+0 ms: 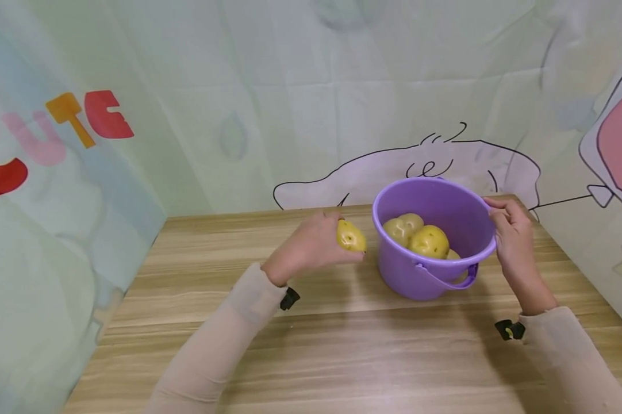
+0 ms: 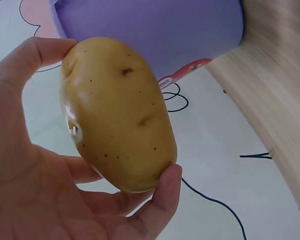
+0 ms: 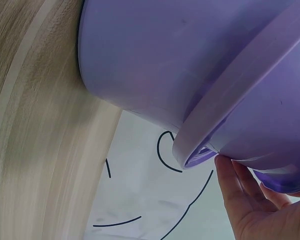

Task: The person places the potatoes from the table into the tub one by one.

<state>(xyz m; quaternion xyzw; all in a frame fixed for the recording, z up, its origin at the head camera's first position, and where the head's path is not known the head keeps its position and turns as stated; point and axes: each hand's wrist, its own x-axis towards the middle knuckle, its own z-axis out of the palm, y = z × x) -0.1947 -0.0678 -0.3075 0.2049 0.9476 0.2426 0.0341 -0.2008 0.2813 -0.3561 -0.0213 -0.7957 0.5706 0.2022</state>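
A yellow potato [image 2: 117,115] with dark specks is held between the thumb and fingertips of my left hand [image 1: 316,244]. In the head view that hand is just left of the purple bucket [image 1: 414,279], above the tabletop. My right hand [image 1: 513,236] grips the bucket's rim on its right side; the right wrist view shows fingers [image 3: 230,185] against the bucket's outer wall near the rim. Inside the bucket lie several potatoes [image 1: 429,241], partly hidden by the front wall. The bucket's handle [image 1: 453,283] hangs down at the front.
The bucket stands on a wood-grain table [image 1: 311,356], toward its back right. Close behind the table hangs a printed cloth backdrop [image 1: 197,126] with cartoon drawings. It continues along the left and right sides. A red and white label [image 2: 185,74] shows on the bucket's side.
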